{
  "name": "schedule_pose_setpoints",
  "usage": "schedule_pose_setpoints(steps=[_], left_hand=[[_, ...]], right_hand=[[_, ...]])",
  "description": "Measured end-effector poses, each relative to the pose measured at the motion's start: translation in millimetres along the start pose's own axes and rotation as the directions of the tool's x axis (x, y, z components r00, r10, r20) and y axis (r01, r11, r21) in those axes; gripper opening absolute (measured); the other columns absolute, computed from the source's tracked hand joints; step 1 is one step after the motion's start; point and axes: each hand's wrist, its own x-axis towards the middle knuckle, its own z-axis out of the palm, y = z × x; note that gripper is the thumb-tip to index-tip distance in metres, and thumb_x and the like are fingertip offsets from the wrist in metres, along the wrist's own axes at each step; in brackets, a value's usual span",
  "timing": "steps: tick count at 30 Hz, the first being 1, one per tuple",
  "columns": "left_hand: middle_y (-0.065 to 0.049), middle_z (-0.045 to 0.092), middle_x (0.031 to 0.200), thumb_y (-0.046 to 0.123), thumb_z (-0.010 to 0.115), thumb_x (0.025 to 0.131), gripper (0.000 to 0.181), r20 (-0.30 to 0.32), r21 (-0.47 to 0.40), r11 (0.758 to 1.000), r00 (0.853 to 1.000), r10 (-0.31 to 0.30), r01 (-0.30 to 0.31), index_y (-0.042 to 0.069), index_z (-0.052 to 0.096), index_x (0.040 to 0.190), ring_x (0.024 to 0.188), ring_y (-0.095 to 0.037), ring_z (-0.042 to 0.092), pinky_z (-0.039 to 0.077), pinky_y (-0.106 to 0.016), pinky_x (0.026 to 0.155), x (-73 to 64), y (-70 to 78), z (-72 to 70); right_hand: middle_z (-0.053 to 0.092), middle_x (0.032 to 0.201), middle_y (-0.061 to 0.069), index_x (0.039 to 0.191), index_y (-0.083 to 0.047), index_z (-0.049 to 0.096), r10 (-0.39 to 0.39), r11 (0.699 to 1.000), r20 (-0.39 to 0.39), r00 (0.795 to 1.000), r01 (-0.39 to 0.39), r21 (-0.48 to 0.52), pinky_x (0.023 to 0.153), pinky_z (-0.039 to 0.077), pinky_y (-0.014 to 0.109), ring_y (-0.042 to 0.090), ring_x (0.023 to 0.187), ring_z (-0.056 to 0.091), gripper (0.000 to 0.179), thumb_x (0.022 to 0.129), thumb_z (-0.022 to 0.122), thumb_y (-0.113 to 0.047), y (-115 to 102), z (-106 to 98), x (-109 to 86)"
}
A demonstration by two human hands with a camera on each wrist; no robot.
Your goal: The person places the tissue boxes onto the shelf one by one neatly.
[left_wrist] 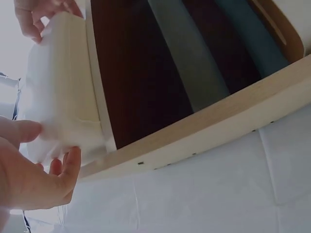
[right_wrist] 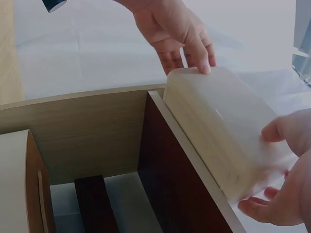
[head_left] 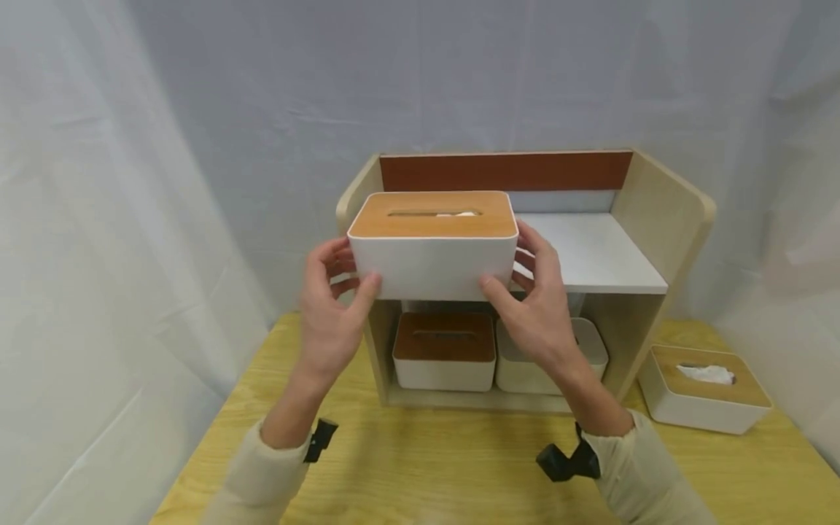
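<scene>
Both hands hold a white tissue box with a light wood lid and a slot showing a bit of white tissue. At its left end the left hand grips, thumb on the front face and fingers round the side. The right hand holds the opposite end in the same way. The box is level and overlaps the left part of the upper shelf in the head view. In the right wrist view, the box's underside shows close along the shelf board's front edge.
On the lower shelf stand a tissue box with a dark brown lid and a pale one, partly hidden by the right arm. Another wood-lidded tissue box sits on the yellow wooden table, right of the shelf unit. Side panels flank the shelves.
</scene>
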Motion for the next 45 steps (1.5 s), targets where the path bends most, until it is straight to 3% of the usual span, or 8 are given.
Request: schedule_pose_setpoints(steps=[5,9,14,22,27,32,39,45], left_hand=[[-0.019,0.053,0.122,-0.005,0.068,0.088,0.048,-0.043,0.059,0.996,0.997,0.071,-0.068,-0.007,0.047,0.131,0.108,-0.024,0.055,0.052,-0.025,0.085,-7.4,-2.9,6.1],[-0.021,0.05,0.123,-0.007,0.068,0.087,0.048,-0.059,0.128,0.983,0.988,0.14,-0.131,-0.007,0.048,0.13,0.109,-0.027,0.054,0.052,-0.027,0.087,-12.1,-3.7,10.4],[-0.021,0.049,0.126,-0.008,0.066,0.087,0.05,-0.05,0.182,0.966,0.98,0.194,-0.182,-0.005,0.048,0.134,0.11,-0.029,0.054,0.054,-0.032,0.088,-15.3,-5.6,13.6],[-0.022,0.045,0.143,-0.005,0.062,0.089,0.057,0.05,0.174,0.968,0.983,0.177,-0.183,-0.003,0.046,0.144,0.127,-0.032,0.049,0.052,-0.047,0.096,-15.2,-5.7,16.9],[-0.022,0.033,0.156,-0.001,0.061,0.09,0.063,0.145,0.203,0.968,0.982,0.119,-0.148,-0.003,0.038,0.149,0.142,-0.032,0.036,0.044,-0.048,0.106,-14.0,-2.5,19.2],[-0.016,0.022,0.162,0.006,0.06,0.094,0.069,0.236,0.27,0.96,0.972,0.01,-0.076,0.002,0.028,0.155,0.15,-0.027,0.02,0.026,-0.05,0.118,-10.9,1.9,20.3],[-0.015,0.006,0.166,0.015,0.059,0.096,0.078,0.327,0.356,0.934,0.935,-0.134,0.009,0.009,0.014,0.16,0.152,-0.028,0.009,0.019,-0.052,0.12,-4.4,6.4,21.9],[-0.016,-0.003,0.166,0.02,0.058,0.097,0.081,0.374,0.393,0.919,0.907,-0.193,0.033,0.014,0.008,0.161,0.152,-0.031,0.006,0.022,-0.056,0.118,-1.0,6.8,22.6]], right_hand=[[0.044,0.139,0.008,0.144,-0.001,0.037,-0.071,0.997,-0.082,0.994,0.072,0.013,0.101,0.046,0.032,0.02,0.125,0.05,0.063,0.089,0.067,0.004,4.1,2.4,-6.3],[0.047,0.138,0.011,0.141,0.002,0.04,-0.127,0.992,-0.103,0.987,0.126,-0.015,0.098,0.047,0.025,0.021,0.124,0.051,0.058,0.089,0.065,0.007,6.8,3.6,-13.4],[0.043,0.147,0.009,0.146,-0.002,0.039,-0.151,0.986,-0.059,0.987,0.147,-0.075,0.103,0.045,0.027,0.022,0.133,0.046,0.06,0.09,0.062,0.005,7.0,1.3,-24.8],[0.031,0.159,0.003,0.156,-0.01,0.027,-0.099,0.987,0.045,0.994,0.104,-0.125,0.112,0.038,0.04,0.018,0.145,0.033,0.07,0.094,0.058,0.001,2.9,-7.0,-25.0],[0.027,0.161,0.003,0.158,-0.012,0.021,-0.009,0.993,0.101,0.995,0.021,-0.118,0.115,0.033,0.036,0.016,0.147,0.029,0.072,0.096,0.057,-0.003,1.6,-12.3,-17.1],[0.022,0.163,0.003,0.159,-0.014,0.015,0.059,0.994,0.158,0.986,-0.043,-0.102,0.118,0.029,0.037,0.015,0.149,0.024,0.074,0.098,0.056,-0.008,1.4,-16.1,-9.4],[0.019,0.164,0.002,0.16,-0.015,0.013,0.132,0.99,0.191,0.973,-0.12,-0.071,0.12,0.025,0.039,0.013,0.149,0.021,0.076,0.097,0.056,-0.008,1.9,-18.4,-0.3],[0.018,0.164,0.003,0.16,-0.014,0.012,0.162,0.986,0.209,0.964,-0.15,-0.073,0.12,0.024,0.04,0.014,0.15,0.02,0.077,0.097,0.056,-0.008,2.3,-18.8,6.7]])
